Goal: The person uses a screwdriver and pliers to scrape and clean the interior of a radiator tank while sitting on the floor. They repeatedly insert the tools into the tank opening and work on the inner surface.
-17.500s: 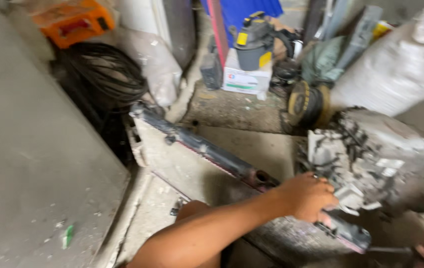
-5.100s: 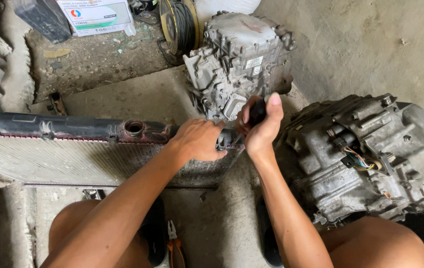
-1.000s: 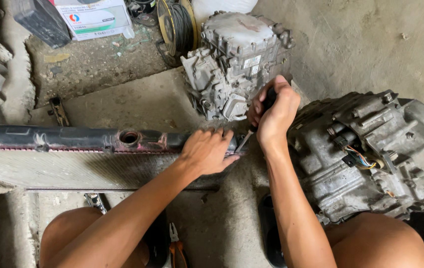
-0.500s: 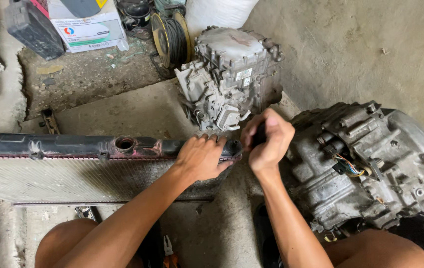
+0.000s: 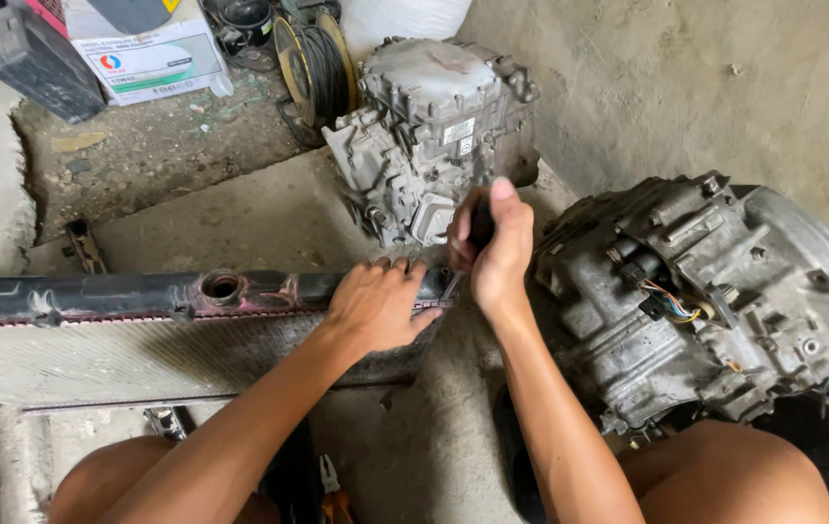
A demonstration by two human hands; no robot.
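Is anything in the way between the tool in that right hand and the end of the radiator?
Nothing visible. The right hand holds a dark-handled tool whose tip reaches the radiator end directly. The left hand rests on the black tank beside it, not across the tool's path.

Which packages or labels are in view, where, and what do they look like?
Cardboard box: top left, on the rough ground; white, rectangular, with a red, blue and green emblem and a green stripe.
Small label: on the upright grey gearbox just above the right hand; white rectangle with dark print.
No screens or signs.
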